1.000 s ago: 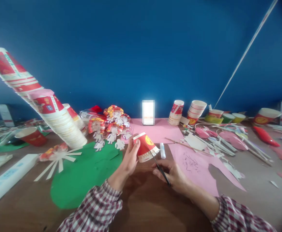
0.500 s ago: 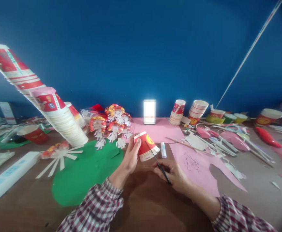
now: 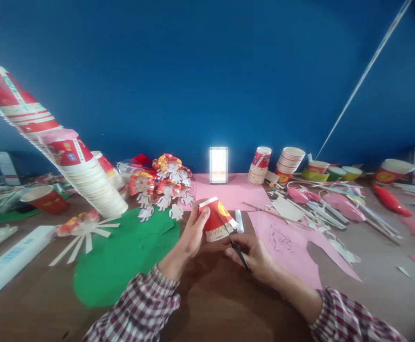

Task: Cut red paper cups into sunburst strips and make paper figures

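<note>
My left hand (image 3: 193,231) is closed around a red paper cup (image 3: 213,217), its thumb on the near side. The cup is tipped upside down, with its white cut edge facing down and toward me. In my right hand (image 3: 252,256) is a pair of scissors with black handles (image 3: 241,257). The thin blades reach up to the cup's wall on its right side, over the red part. A white glue stick (image 3: 239,222) stands just behind the cup's right edge. My fingertips partly hide the scissors' handles.
A green paper sheet (image 3: 118,266) lies at left, near paper figures (image 3: 168,190) and a tall leaning cup stack (image 3: 89,185). Pink paper (image 3: 286,247) lies at right, beside paper sticks and scraps (image 3: 321,209). More cup stacks (image 3: 288,164) stand by the blue wall.
The scissor blades have moved from the cup's lower edge up over its red wall. The cup has shifted slightly down and right. Both hands keep their holds.
</note>
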The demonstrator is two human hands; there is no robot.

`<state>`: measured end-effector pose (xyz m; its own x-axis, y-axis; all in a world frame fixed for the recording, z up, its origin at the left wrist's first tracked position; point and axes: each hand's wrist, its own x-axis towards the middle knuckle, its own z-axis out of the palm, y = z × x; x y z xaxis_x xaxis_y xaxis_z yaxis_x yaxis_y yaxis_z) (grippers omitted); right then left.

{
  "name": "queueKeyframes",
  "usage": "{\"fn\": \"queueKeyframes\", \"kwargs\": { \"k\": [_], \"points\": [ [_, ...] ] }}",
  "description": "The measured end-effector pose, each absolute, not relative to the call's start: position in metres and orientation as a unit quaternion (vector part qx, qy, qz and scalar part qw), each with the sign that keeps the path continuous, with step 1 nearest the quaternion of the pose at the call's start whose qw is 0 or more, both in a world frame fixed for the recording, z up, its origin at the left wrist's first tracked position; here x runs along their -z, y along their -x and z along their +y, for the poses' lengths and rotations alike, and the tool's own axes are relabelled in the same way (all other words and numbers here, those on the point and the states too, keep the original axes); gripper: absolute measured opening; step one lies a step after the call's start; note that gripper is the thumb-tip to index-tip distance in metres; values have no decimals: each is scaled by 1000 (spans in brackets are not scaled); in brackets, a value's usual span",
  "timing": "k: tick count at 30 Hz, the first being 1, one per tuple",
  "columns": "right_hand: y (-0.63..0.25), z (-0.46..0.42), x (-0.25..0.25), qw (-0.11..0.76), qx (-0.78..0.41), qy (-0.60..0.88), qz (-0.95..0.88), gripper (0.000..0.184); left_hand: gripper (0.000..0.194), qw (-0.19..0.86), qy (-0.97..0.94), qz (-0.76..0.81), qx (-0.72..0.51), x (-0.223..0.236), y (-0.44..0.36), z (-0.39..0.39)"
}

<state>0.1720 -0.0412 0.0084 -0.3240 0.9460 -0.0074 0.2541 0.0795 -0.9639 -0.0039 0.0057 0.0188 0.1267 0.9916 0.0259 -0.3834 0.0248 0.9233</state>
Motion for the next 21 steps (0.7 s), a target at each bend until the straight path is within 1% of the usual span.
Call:
{"fn": "queueKeyframes", "kwargs": {
  "k": [9, 15, 21],
  "points": [
    [-172, -42, -13, 347, -472, 473, -658, 36, 39, 627, -419, 358, -552, -18, 3, 7],
    [-171, -44, -17, 347, -479, 470, -655, 34, 37, 624, -418, 360, -554, -17, 4, 7],
    [-171, -42, -7, 350, -490, 470, -645, 34, 43, 622, -422, 373, -544, -19, 4, 5]
  ]
}}
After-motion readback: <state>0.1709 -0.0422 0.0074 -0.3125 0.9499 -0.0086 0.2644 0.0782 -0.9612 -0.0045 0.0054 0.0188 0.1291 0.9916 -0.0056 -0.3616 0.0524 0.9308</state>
